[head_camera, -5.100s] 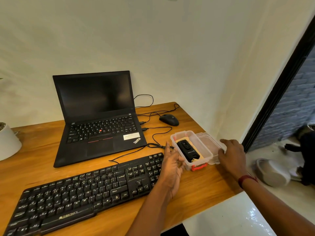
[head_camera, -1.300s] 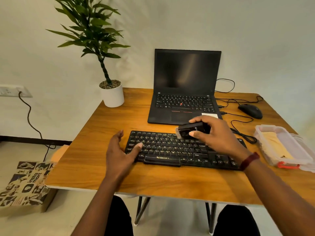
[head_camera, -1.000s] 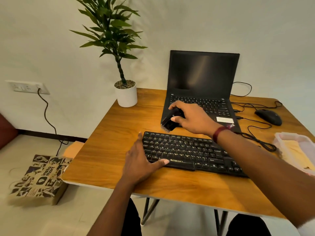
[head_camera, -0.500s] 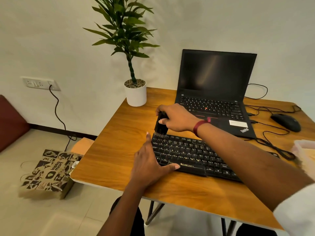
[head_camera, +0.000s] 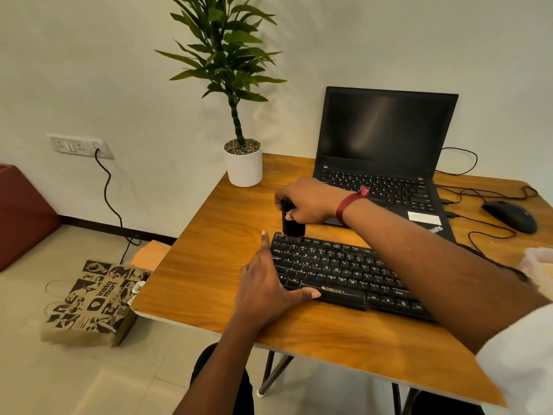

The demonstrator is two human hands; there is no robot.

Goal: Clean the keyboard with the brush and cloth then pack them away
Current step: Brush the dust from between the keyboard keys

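Observation:
A black keyboard (head_camera: 344,274) lies on the wooden table (head_camera: 215,265) in front of me. My right hand (head_camera: 308,202) is shut on a small black brush (head_camera: 291,224), held upright with its bristles down on the keyboard's top left corner. My left hand (head_camera: 266,283) lies flat and open against the keyboard's left end, thumb along its front edge. A clear plastic box (head_camera: 538,262) shows only as a blurred sliver at the right edge; the cloth is not visible.
An open black laptop (head_camera: 386,151) stands behind the keyboard. A black mouse (head_camera: 511,217) with looping cables lies at the right. A potted plant (head_camera: 244,163) stands at the table's back left corner. A printed paper bag (head_camera: 92,301) sits on the floor at left.
My right hand took the brush from the box and carried it left across the keyboard to its top left corner. My left hand moved to the keyboard's left end. The view shifted left.

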